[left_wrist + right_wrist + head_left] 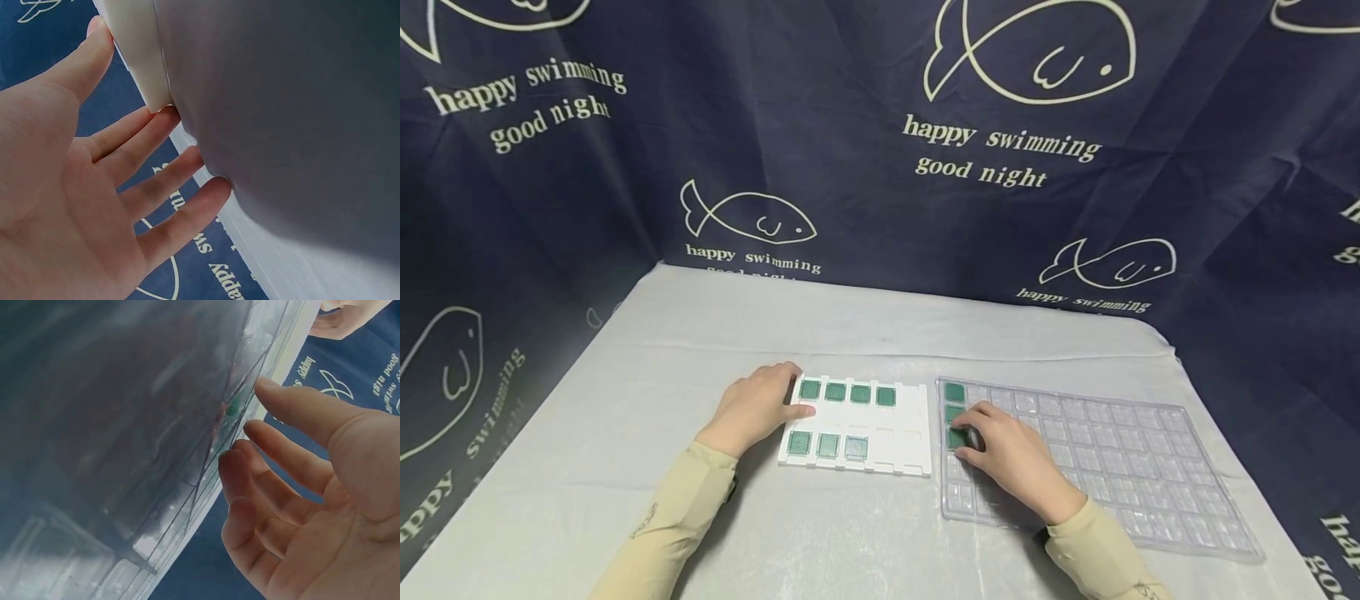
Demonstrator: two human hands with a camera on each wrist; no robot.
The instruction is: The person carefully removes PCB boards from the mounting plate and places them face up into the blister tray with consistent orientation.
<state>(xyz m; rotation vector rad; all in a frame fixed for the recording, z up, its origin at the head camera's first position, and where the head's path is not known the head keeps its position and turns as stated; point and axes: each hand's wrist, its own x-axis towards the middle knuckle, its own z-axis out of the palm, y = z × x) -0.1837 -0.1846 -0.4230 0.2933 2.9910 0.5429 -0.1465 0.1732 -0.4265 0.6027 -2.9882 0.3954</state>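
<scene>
My left hand (758,408) rests at the left edge of a white holder (842,417), thumb over its top, fingers extended along its far left side. Several small square green circuit boards (861,394) sit in two rows on this holder. To the right, my right hand (1009,454) reaches over a clear compartment tray (1131,475). Thumb and fingertips stand apart around a green board (957,438) in the tray's leftmost column. In the right wrist view a green piece (234,406) shows beyond the fingertips. Two more green boards (954,392) lie farther up that column.
The white-covered table (865,533) carries both trays side by side, with a narrow gap between them. Dark blue curtains (865,150) with fish drawings and lettering hang behind and along the sides.
</scene>
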